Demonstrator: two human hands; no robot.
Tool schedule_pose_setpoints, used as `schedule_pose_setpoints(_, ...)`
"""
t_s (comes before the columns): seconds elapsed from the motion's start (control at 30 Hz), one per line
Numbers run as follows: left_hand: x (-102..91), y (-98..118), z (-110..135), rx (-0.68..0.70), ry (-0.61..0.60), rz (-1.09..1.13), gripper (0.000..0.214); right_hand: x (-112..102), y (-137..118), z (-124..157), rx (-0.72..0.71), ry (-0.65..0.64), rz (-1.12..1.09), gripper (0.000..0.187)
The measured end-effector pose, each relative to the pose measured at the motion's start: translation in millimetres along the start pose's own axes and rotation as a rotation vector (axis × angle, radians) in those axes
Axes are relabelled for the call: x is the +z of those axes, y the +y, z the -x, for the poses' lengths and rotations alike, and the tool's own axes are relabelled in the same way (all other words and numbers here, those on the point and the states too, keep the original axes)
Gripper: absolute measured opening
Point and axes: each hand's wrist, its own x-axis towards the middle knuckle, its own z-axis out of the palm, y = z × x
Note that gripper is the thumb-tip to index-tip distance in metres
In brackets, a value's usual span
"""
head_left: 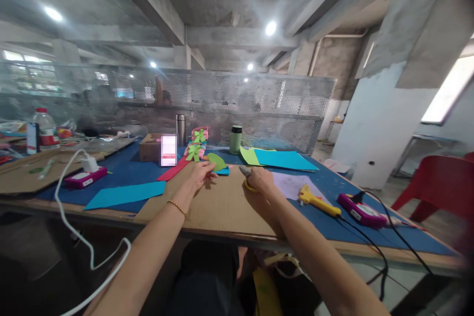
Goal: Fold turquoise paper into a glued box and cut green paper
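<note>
Between the fingers of my left hand (202, 174) is a green paper piece (217, 162) with a curved edge. My right hand (261, 180) grips yellow-handled scissors (249, 186), their grey blades pointing left toward the green piece but apart from it. Both hands are over a brown cardboard sheet (218, 207). A small blue paper piece (222, 172) lies just under the green one. Beyond my left hand are a red paper strip (172, 170) and a pink bundle with green paper bows (196, 147).
A yellow glue gun (319, 202) and a purple power strip (361, 210) lie at right, with black cables. Blue sheets (287, 159) and a green bottle (235, 140) are at the back. At left are a blue strip (126, 194), another purple power strip (86, 177) and a cardboard box (149, 148).
</note>
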Motion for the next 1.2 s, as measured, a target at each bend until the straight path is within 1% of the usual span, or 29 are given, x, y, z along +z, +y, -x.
schedule_pose_setpoints(0.07,-2.8,-1.5,1.7,-0.007,0.009,0.018,0.031,-0.5,-1.8,-6.9,-0.010,0.003,-0.021,0.024)
schedule_pose_setpoints(0.13,-2.3,-1.8,3.3,-0.004,0.005,0.040,0.030,-5.9,-3.3,-14.2,-0.036,0.024,-0.074,0.023)
schedule_pose_setpoints(0.2,0.3,-1.5,5.0,0.000,-0.008,0.059,0.030,-12.4,-8.8,-21.4,-0.107,0.057,-0.162,0.023)
schedule_pose_setpoints(0.27,3.3,-0.9,6.8,0.000,-0.026,0.072,0.030,-15.5,-19.3,-26.8,-0.224,0.084,-0.296,0.027)
schedule_pose_setpoints(0.33,5.3,-0.6,8.3,-0.005,-0.041,0.076,0.028,-12.6,-31.4,-28.7,-0.341,0.088,-0.450,0.038)
schedule_pose_setpoints(0.4,6.1,-1.0,8.6,-0.015,-0.054,0.073,0.024,-4.9,-40.4,-27.1,-0.413,0.092,-0.578,0.048)
schedule_pose_setpoints(0.47,6.4,-2.2,7.6,-0.032,-0.066,0.066,0.021,4.1,-44.0,-23.7,-0.451,0.098,-0.665,0.049)
schedule_pose_setpoints(0.57,7.1,-5.3,4.3,-0.062,-0.079,0.061,0.025,12.5,-42.3,-19.3,-0.468,0.122,-0.738,0.041)
schedule_pose_setpoints(0.73,8.8,-7.8,-0.3,-0.080,-0.090,0.124,0.039,11.2,-44.0,-15.6,-0.494,0.169,-0.798,0.023)
schedule_pose_setpoints(0.9,9.5,-4.3,3.6,-0.052,-0.079,0.171,0.032,11.9,-53.3,-8.9,-0.525,0.159,-0.831,0.014)
schedule_pose_setpoints(0.97,10.4,-2.6,6.7,-0.047,-0.082,0.179,0.031,14.6,-54.9,-8.0,-0.515,0.158,-0.848,0.014)
schedule_pose_setpoints(1.07,12.3,-0.5,10.1,-0.069,-0.105,0.206,0.027,17.3,-54.2,-8.8,-0.500,0.159,-0.879,0.021)
schedule_pose_setpoints(1.2,13.6,1.0,10.4,-0.132,-0.131,0.234,0.030,12.8,-51.0,-6.6,-0.525,0.079,-1.021,0.033)
